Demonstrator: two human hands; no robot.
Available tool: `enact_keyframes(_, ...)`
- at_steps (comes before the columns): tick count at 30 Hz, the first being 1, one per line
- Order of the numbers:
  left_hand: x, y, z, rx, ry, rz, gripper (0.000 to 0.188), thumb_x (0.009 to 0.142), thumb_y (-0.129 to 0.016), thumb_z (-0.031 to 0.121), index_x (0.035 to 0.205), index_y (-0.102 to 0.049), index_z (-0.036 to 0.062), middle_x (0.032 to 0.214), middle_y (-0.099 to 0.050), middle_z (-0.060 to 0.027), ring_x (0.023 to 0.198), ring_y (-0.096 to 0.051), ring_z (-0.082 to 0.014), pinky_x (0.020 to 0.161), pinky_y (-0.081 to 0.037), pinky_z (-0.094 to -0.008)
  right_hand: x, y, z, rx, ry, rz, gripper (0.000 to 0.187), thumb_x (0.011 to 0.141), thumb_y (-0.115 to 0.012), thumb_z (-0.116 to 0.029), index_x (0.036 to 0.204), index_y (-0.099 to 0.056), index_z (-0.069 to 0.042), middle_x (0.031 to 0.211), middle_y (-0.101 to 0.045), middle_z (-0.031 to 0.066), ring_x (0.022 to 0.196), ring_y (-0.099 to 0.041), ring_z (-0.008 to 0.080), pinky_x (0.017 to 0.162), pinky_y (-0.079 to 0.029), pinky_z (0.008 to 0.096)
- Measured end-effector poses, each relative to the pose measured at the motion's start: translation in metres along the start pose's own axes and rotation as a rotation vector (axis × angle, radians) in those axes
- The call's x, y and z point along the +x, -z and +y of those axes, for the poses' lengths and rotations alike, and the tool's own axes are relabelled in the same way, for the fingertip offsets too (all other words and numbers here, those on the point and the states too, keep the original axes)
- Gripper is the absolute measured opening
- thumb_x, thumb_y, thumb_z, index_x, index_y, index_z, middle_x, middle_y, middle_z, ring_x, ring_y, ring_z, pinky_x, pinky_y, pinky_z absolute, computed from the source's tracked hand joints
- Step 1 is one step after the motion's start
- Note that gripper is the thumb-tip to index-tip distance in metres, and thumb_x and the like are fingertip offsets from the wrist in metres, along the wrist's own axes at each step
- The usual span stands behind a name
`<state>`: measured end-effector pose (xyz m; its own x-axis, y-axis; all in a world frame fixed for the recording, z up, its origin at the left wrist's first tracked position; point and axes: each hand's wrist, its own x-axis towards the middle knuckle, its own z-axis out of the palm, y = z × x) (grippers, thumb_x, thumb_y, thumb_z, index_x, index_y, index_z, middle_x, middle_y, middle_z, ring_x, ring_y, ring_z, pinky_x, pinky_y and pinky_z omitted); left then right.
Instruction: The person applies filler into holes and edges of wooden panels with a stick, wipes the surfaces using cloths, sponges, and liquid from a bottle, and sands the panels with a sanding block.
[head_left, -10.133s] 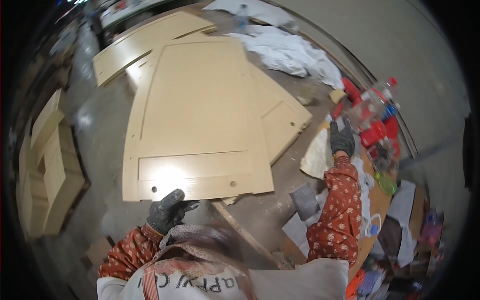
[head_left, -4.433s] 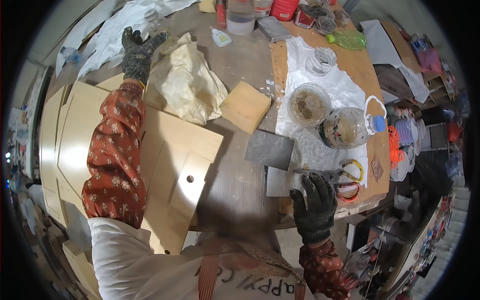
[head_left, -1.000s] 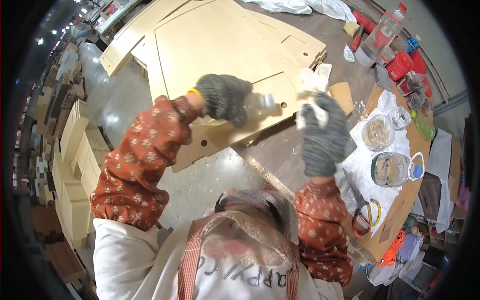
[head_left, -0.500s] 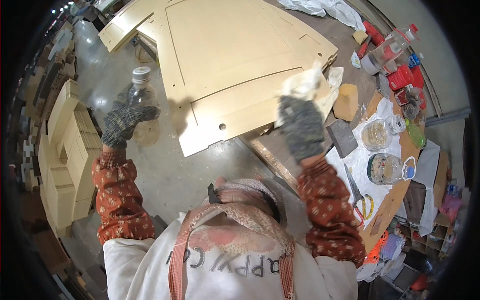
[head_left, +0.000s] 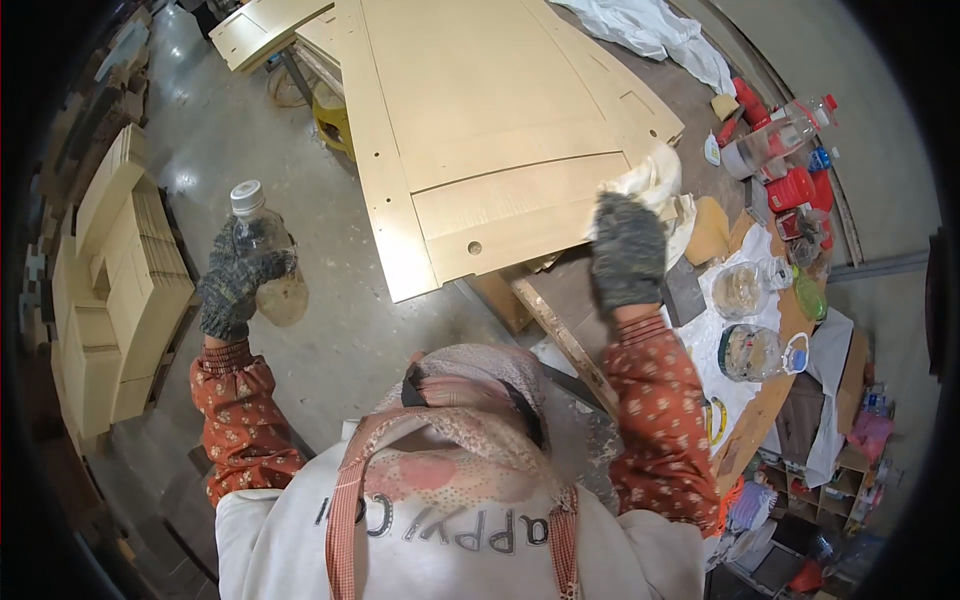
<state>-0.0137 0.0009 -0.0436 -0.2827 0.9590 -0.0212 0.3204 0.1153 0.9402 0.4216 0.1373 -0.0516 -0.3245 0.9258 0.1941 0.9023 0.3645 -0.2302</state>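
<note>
My left hand, in a dark knit glove, grips a clear plastic bottle with a white cap and brownish liquid at its bottom, held out over the concrete floor at the left. My right hand, also gloved, clutches a pale crumpled cloth at the near right edge of a large light wooden door panel. The panel lies flat on the workbench and has a small round hole near its front edge.
A brown worktable at the right carries two open jars, red containers, a clear bottle, a yellow sponge block and white sheets. Stacked wooden panels stand at the left. More panels lie at the back.
My left hand with the bottle has stayed out to the left and lowered slightly. My right hand has brought the cloth down onto the panel's edge. The view has shifted.
</note>
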Motion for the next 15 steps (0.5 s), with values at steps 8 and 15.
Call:
enact_keyframes(8,-0.014,0.01,-0.003,0.021,-0.017,0.089,0.048,0.069,-0.073,0.011,0.113,-0.057,0.0007,0.1,-0.064,-0.0085,0.089,-0.061,-0.0187,0.079,-0.05,-0.0315,-0.014,-0.012,-0.014,0.002,0.135,0.14,0.028,0.091,-0.045,-0.015,0.113,-0.058,-0.003,0.108,-0.058,0.0158,0.107,-0.053,0.0296,0.097,-0.04,0.041)
enact_keyframes(15,-0.02,0.007,-0.008,0.135,-0.042,0.127,0.048,0.071,-0.075,0.015,0.113,-0.057,0.0019,0.1,-0.064,-0.0074,0.089,-0.062,-0.019,0.081,-0.05,-0.0319,-0.033,-0.029,-0.068,-0.001,0.286,0.103,0.026,0.087,-0.048,-0.013,0.11,-0.057,-0.005,0.105,-0.058,0.0139,0.103,-0.054,0.028,0.096,-0.041,0.0399)
